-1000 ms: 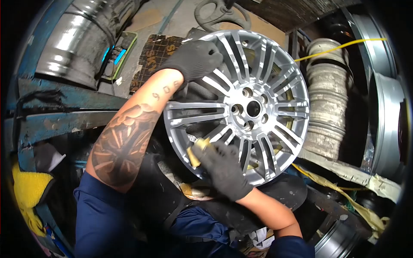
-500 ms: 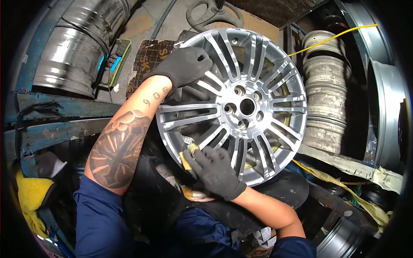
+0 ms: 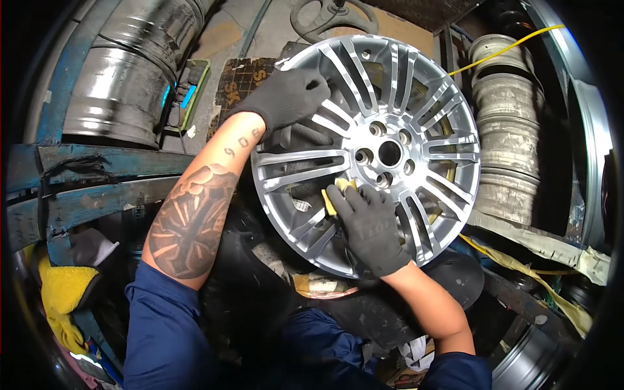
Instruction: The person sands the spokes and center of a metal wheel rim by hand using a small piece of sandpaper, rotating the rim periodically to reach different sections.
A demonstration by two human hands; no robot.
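A silver multi-spoke alloy wheel lies face up in front of me, with bolt holes around its centre bore. My left hand, in a dark grey glove, is closed on the wheel's upper-left rim and spokes; its fingertips are partly hidden. In my gloved right hand is a small yellow piece of folded sandpaper. The fingers press it against the lower-left spokes near the hub, covering part of them.
Several dull wheel barrels are stacked at right, with a yellow hose above. Large metal barrels stand at left behind a blue metal frame. A steering wheel lies at the back; a yellow cloth hangs at lower left.
My right hand has moved with the sandpaper from the wheel's lower-left outer edge up and inward towards the hub. My left hand keeps its hold; the whole view has shifted slightly.
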